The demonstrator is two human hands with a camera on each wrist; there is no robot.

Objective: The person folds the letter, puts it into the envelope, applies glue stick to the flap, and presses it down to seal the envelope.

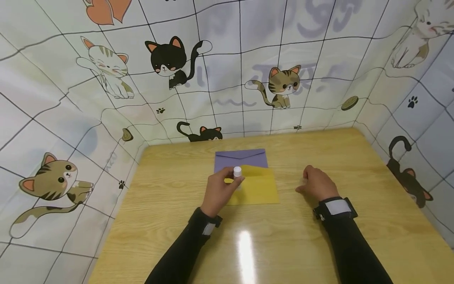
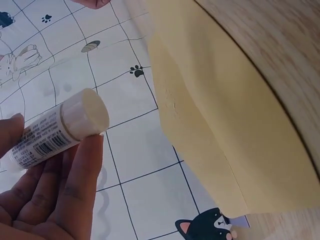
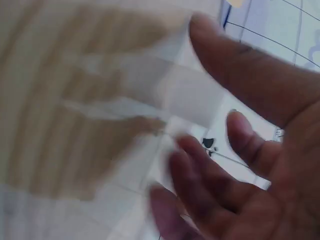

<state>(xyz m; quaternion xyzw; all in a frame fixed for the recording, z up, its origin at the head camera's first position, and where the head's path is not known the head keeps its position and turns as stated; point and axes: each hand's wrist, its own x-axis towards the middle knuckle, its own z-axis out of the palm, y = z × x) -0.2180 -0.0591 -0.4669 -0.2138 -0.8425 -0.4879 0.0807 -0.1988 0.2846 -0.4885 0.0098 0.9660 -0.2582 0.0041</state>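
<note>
My left hand (image 1: 219,192) grips a small white glue stick (image 1: 237,172) between thumb and fingers, upright over the yellow envelope. In the left wrist view the glue stick (image 2: 55,127) shows a printed label with a barcode and a plain white end. The yellow envelope (image 1: 260,190) lies in the middle of the table with its flap partly raised at the far side. Small rough marks show on the flap (image 2: 172,105). To the right, apart from the envelope, my right hand (image 1: 319,184) hovers with loosely bent fingers (image 3: 200,180) and nothing between them.
A purple envelope (image 1: 241,159) lies behind the yellow one, partly covered by it. The pale wooden table (image 1: 159,221) reaches back to a cat-print cloth (image 1: 227,94), which also hangs at both sides.
</note>
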